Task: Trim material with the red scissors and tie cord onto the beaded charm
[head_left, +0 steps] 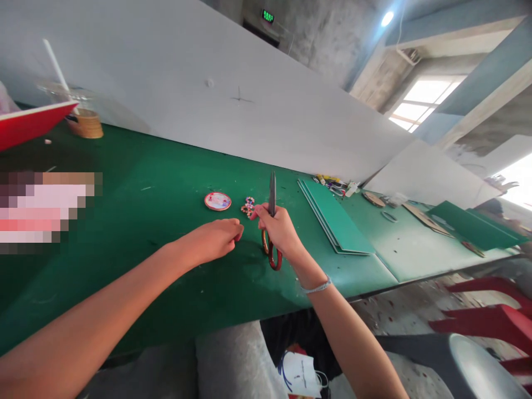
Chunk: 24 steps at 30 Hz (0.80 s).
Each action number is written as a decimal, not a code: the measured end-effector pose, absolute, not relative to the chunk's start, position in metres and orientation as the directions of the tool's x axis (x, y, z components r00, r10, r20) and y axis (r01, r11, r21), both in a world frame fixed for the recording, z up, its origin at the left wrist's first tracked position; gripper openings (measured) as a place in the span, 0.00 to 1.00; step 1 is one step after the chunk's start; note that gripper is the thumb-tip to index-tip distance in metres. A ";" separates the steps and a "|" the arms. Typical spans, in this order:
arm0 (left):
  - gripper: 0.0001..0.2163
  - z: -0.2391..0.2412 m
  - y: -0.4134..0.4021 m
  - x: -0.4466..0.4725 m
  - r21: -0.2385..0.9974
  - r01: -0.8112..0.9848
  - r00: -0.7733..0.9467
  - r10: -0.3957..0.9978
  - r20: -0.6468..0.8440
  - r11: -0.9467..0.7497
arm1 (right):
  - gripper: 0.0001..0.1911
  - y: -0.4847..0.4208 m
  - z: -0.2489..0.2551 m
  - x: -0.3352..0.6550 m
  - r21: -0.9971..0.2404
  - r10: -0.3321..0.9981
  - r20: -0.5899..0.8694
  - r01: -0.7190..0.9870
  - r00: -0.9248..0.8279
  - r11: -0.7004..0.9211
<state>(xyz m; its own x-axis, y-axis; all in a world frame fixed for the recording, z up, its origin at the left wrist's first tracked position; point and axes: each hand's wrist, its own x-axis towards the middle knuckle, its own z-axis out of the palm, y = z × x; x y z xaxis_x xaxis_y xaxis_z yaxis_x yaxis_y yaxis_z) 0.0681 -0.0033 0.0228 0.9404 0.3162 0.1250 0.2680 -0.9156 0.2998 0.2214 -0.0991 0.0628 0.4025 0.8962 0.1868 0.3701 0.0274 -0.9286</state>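
My right hand (279,228) is wrapped round a pair of scissors (272,194). The blades point up and lie together, and the brown-red handle loops hang below the hand. Close to its fingertips is a small cluster of multicoloured beads or pieces (249,204); whether the fingertips touch it I cannot tell. To the left, my left hand (224,237) has its fingers curled in, hiding whatever may be inside. Just beyond that hand a round disc with a red rim and a pink-and-white picture (218,201) lies flat on the green table (166,183).
Green boards (336,219) are stacked at the right, with assorted tools (332,182) behind them. A red tray-like object (33,126) and a wooden-based container (88,124) stand at the far left. A white partition (174,83) borders the table's back. Red stools (486,321) stand at lower right.
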 end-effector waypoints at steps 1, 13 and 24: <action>0.08 0.021 -0.002 0.068 0.313 0.273 0.937 0.325 0.129 -0.910 | 0.17 -0.100 0.063 0.221 -0.926 0.896 0.185 0.376 0.404 0.022; 0.08 0.039 -0.013 0.070 0.380 0.319 0.899 0.405 0.170 -0.868 | 0.18 -0.107 0.078 0.251 -0.964 0.853 0.266 0.135 0.449 0.229; 0.08 0.041 -0.023 0.074 -0.073 0.191 0.977 0.182 0.106 -0.979 | 0.18 -0.108 0.092 0.251 -0.954 0.861 0.295 0.173 0.415 0.244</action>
<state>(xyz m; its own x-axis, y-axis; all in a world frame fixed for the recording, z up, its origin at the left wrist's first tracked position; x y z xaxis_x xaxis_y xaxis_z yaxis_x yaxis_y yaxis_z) 0.0737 -0.0230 0.0411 0.9775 0.1824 0.1061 0.1907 -0.9789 -0.0732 0.2510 -0.1076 0.0915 0.4146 0.8607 0.2954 0.1727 0.2443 -0.9542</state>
